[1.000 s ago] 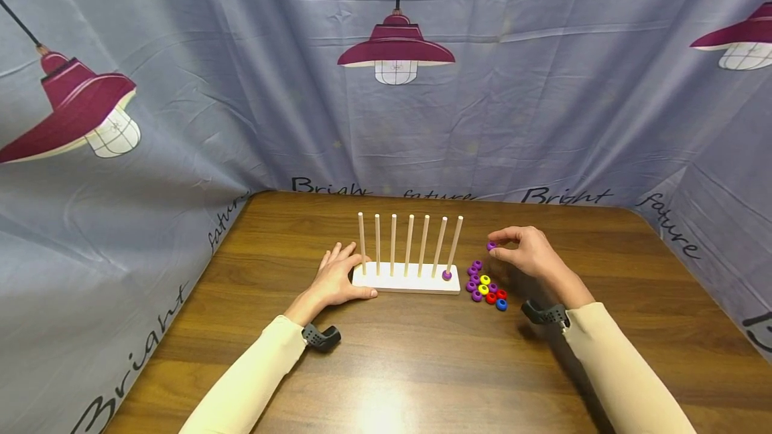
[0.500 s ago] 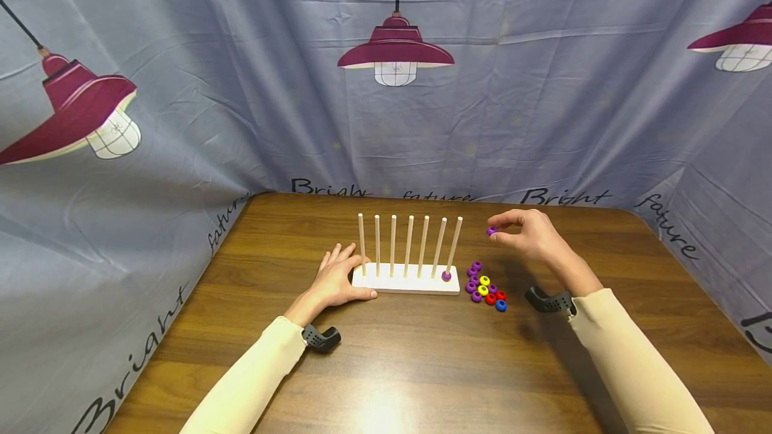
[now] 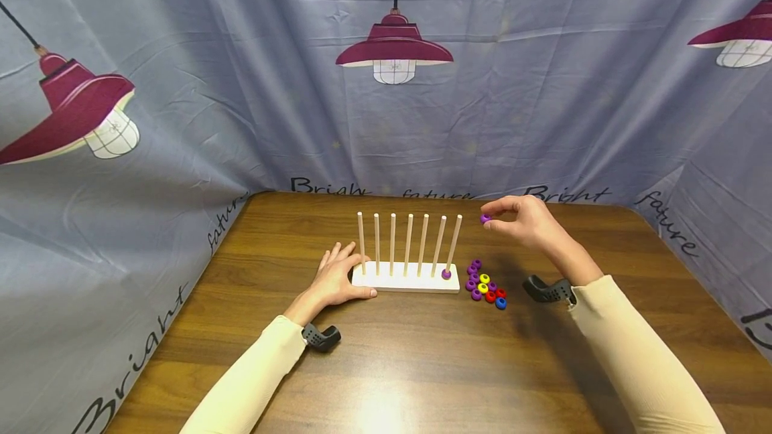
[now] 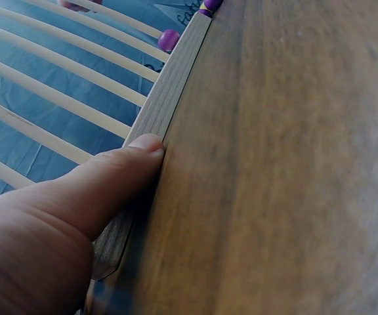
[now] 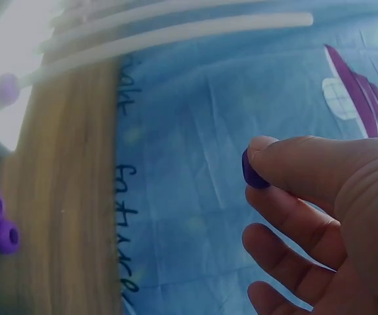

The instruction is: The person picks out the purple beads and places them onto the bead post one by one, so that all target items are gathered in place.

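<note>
A white peg board [image 3: 405, 278] with several upright wooden pegs stands on the wooden table [image 3: 422, 367]. One purple ring [image 3: 446, 274] sits at the foot of the rightmost peg [image 3: 454, 241]. My right hand [image 3: 519, 221] is raised just right of that peg's top, and it pinches a purple ring [image 3: 486, 218] [image 5: 253, 172] between thumb and fingertips. My left hand [image 3: 338, 280] lies flat against the board's left end, thumb [image 4: 117, 172] pressed on its front edge [image 4: 169, 85].
A small heap of purple, yellow, red and blue rings [image 3: 486, 286] lies on the table right of the board. A blue curtain printed with lamps [image 3: 392, 86] hangs around the table's back and sides.
My right hand has lifted the purple ring up and slightly left, from beside the heap to the height of the peg tops. The left hand has stayed put.
</note>
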`<state>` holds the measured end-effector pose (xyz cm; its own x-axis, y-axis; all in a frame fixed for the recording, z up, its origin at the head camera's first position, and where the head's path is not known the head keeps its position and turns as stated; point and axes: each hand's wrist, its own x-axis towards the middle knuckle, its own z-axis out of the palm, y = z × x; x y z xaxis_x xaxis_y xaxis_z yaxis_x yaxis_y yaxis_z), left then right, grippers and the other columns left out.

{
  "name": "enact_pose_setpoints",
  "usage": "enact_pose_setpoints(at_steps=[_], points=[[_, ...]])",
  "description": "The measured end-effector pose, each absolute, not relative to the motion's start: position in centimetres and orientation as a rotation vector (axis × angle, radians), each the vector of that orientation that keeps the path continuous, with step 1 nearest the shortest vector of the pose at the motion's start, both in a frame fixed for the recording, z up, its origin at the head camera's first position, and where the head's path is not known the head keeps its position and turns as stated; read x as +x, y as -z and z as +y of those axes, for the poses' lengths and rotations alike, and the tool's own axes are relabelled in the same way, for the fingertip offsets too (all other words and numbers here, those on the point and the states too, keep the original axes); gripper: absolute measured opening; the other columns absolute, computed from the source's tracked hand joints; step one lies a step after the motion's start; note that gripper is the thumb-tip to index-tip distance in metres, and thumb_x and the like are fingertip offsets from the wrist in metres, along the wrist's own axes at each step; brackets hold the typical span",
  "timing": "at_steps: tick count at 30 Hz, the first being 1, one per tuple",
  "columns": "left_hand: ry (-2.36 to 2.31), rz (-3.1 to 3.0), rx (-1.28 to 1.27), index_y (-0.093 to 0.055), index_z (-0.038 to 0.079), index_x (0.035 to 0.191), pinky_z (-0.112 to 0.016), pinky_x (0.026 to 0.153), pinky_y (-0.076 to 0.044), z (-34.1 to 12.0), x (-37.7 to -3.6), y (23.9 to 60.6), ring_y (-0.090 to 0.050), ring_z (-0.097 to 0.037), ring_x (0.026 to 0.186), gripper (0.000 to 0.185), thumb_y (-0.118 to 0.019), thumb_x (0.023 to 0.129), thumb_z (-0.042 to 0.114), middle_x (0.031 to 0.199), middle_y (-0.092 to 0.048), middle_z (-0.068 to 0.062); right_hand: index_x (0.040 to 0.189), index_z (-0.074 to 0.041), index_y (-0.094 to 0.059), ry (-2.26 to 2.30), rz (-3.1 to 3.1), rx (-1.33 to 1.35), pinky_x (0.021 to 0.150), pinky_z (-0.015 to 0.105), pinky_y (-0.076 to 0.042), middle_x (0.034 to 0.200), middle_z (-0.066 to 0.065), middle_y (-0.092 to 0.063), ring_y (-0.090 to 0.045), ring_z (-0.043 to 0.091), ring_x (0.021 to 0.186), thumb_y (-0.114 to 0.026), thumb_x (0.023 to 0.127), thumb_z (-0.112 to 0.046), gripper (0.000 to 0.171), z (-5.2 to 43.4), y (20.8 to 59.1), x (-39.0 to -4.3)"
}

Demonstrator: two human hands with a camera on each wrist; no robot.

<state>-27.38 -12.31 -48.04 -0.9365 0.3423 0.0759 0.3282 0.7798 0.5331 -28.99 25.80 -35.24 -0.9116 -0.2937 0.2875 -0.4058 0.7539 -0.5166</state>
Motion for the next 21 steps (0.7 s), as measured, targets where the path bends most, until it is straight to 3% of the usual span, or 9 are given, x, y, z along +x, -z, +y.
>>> enact_pose_setpoints(at_steps=[7, 15, 21], points=[[-0.869, 2.940, 0.553, -0.063, 0.022, 0.124, -0.058, 0.121, -0.008, -12.2, -27.4, 47.9, -0.016, -0.045, 0.148, 0.066, -0.083, 0.067, 0.050, 0.156, -0.033, -0.019, 0.107, -0.011, -0.074, -0.871, -2.759, 0.573, 0.086, 0.035, -0.049, 0.100, 0.008, -0.076, -0.067, 0.027, 0.105, -0.075, 0.084, -0.018, 0.024, 25.0, 34.0, -28.7], [-0.862, 2.941, 0.551, -0.063, 0.022, 0.124, -0.058, 0.121, -0.008, -12.2, -27.5, 48.0, -0.015, -0.045, 0.148, 0.066, -0.083, 0.068, 0.049, 0.156, -0.033, -0.019, 0.106, -0.010, -0.075, -0.847, -2.730, 0.634, 0.084, 0.038, -0.050, 0.098, 0.008, -0.076, -0.069, 0.027, 0.099, -0.076, 0.084, -0.018, 0.024, 24.3, 33.1, -28.7], [-0.860, 2.934, 0.548, -0.063, 0.022, 0.125, -0.058, 0.121, -0.007, -12.3, -27.5, 48.2, -0.014, -0.044, 0.148, 0.066, -0.082, 0.069, 0.050, 0.157, -0.032, -0.019, 0.108, -0.012, -0.074, -0.870, -2.752, 0.644, 0.085, 0.041, -0.051, 0.101, 0.006, -0.076, -0.068, 0.026, 0.104, -0.074, 0.085, -0.020, 0.024, 23.6, 32.7, -28.7]])
